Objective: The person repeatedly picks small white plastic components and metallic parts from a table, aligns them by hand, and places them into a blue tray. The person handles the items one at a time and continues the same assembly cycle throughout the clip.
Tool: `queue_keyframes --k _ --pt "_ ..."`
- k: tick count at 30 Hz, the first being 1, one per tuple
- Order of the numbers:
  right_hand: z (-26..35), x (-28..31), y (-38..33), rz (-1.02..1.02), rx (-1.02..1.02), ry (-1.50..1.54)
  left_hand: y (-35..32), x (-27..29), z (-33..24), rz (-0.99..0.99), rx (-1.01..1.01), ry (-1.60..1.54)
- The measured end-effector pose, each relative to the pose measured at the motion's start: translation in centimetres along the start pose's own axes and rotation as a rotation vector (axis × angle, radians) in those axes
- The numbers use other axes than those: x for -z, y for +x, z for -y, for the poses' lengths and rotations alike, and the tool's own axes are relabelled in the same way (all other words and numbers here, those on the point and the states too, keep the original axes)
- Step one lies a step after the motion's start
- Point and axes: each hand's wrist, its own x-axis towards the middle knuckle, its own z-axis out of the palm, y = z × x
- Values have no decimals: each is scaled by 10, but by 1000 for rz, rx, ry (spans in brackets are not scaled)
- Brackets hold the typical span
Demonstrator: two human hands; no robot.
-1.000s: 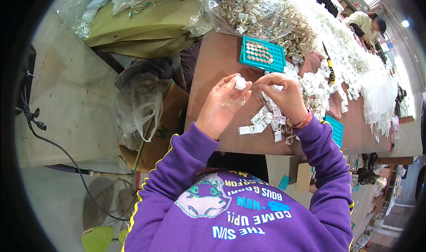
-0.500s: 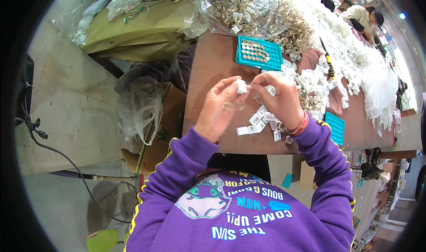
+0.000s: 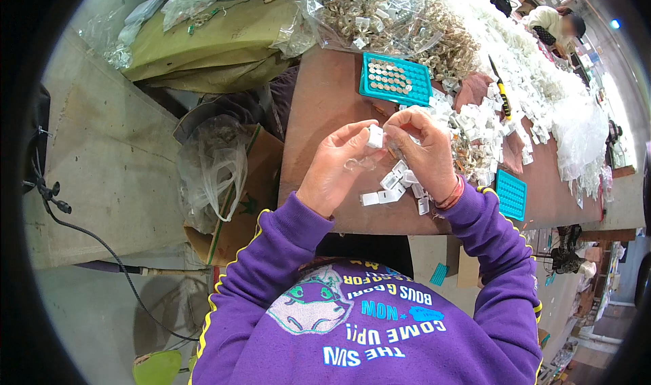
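Note:
Above the near part of the brown table, my left hand [image 3: 332, 164] grips a small white plastic case [image 3: 374, 137] between thumb and fingertips. A thin, pale loop of wire [image 3: 361, 163] hangs below the case by my left palm. Close to the case's right side, my right hand [image 3: 428, 151] is closed in a pinch; whatever lies between its fingertips is too small to make out. Beneath and between the hands, several white cases [image 3: 390, 194] lie loose on the table.
Beyond my hands sits a teal tray [image 3: 422, 90] partly filled with round silver button cells. Another teal tray [image 3: 510, 195] lies at right. Heaped white cases, wire bundles and a yellow-black knife [image 3: 504, 99] cover the right side. A person [image 3: 553, 29] is at the far right.
The white case has shifted slightly right and down in my left hand. My right fingertips have risen a little and drawn nearer the case.

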Motion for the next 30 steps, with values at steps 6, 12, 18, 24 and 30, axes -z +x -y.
queue_keyframes --k 6,12,18,24,30 --pt "0 -4 -1 -48 50 -27 0 -2 1 -34 3 -31" --pt "-6 -2 -1 42 158 -161 -1 1 0 -21 25 -38" --pt "-6 0 -6 79 -96 80 -1 -1 1 -57 0 33" --pt "-1 2 -3 60 120 -49 -1 2 1 -25 24 66" --pt "-4 0 0 61 373 -295 -2 5 3 -25 31 26"
